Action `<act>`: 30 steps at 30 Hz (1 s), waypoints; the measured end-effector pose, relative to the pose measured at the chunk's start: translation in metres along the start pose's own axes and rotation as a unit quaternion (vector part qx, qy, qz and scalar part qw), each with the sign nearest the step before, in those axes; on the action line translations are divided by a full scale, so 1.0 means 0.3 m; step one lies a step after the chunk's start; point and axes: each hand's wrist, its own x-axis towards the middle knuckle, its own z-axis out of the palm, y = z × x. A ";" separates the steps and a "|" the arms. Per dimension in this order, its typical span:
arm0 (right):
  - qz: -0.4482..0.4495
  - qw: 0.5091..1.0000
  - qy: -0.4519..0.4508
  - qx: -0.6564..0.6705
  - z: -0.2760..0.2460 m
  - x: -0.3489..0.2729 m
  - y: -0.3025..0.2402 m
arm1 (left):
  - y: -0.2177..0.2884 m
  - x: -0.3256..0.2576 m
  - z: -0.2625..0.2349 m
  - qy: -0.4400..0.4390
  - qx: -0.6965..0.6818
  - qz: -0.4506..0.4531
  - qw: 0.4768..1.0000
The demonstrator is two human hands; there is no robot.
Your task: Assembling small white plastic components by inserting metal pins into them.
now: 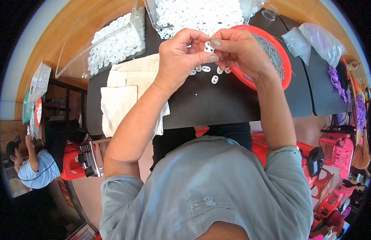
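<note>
Above the table's middle, my left hand point(179, 56) and my right hand point(245, 50) meet with thumbs and fingers pinched. Between their fingertips they grip a small white plastic piece with holes point(209, 48); whether it is one piece or two joined is too small to tell. Just beneath, several loose white oval two-hole pieces point(214, 79) lie on the dark table point(217, 108). Under my right wrist stands a red bowl point(288, 70) holding thin grey metal-looking bits point(269, 50).
A bin point(151, 14) heaped with white pieces stands at the far side. Left of it, a clear container point(143, 36) holds more. A folded cream cloth point(119, 104) lies near left, clear plastic bags point(321, 42) far right. Another person point(37, 168) sits at left.
</note>
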 end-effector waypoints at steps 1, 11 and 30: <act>-0.008 1.000 0.003 -0.015 -0.001 -0.001 0.001 | -0.001 0.000 0.000 0.000 0.000 -0.001 1.000; 0.014 0.999 0.004 0.047 0.020 -0.008 0.004 | 0.009 -0.008 -0.002 0.004 0.015 0.004 1.000; 0.019 0.995 -0.019 0.101 0.060 -0.021 0.019 | 0.022 -0.028 0.001 -0.002 0.001 0.044 0.999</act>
